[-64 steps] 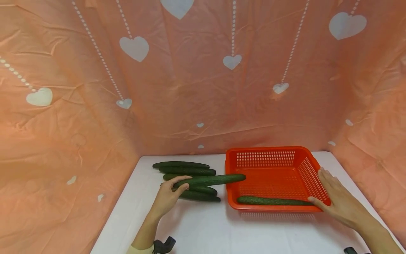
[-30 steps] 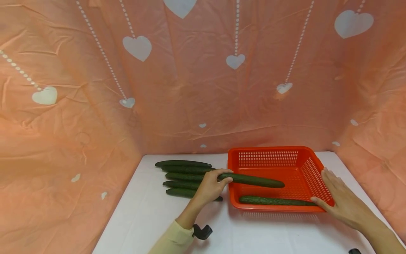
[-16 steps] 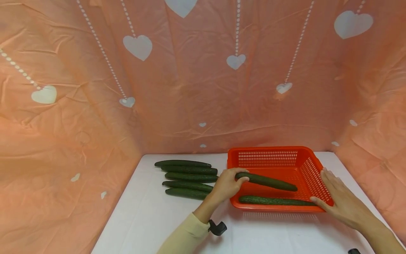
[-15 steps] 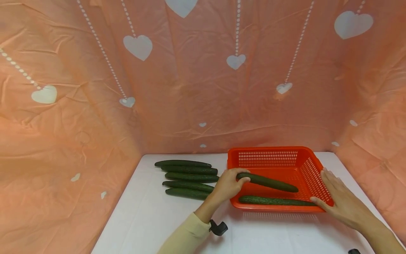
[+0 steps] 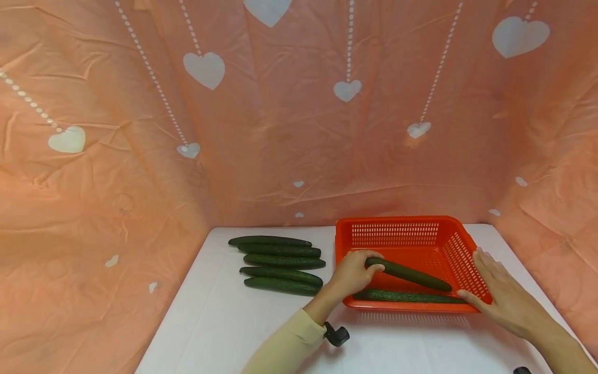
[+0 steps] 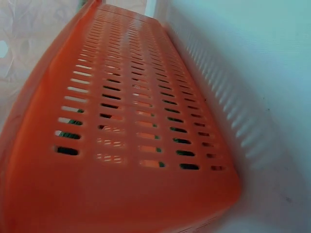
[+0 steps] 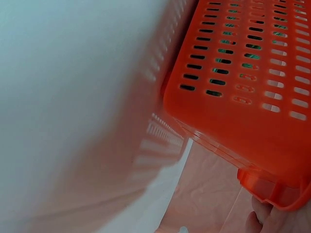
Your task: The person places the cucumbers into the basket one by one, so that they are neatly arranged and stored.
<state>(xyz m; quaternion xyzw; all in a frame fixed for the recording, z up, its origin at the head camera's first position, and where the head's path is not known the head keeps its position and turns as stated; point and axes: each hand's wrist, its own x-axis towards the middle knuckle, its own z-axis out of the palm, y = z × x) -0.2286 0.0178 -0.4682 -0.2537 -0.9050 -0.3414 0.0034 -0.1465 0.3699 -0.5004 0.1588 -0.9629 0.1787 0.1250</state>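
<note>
In the head view my left hand (image 5: 353,272) grips one end of a dark green cucumber (image 5: 416,275), which slants down to the right inside the red plastic basket (image 5: 392,220). Along the basket's front wall lies a second cucumber (image 5: 406,296). My right hand (image 5: 506,301) rests on the basket's right rim, fingers straight and thumb over the front right corner. The left wrist view shows the slotted outer wall of the basket (image 6: 121,199) and no hand. At the lower right of the right wrist view, part of my right hand (image 7: 265,218) shows under the basket's rim.
Several cucumbers (image 5: 282,261) lie side by side on the white tabletop (image 5: 210,322), left of the basket. An orange cloth (image 5: 280,130) with white hearts hangs behind and at both sides.
My left hand has carried the cucumber rightward from the group on the table into the basket, its far end now lower. The right hand stays at the right rim.
</note>
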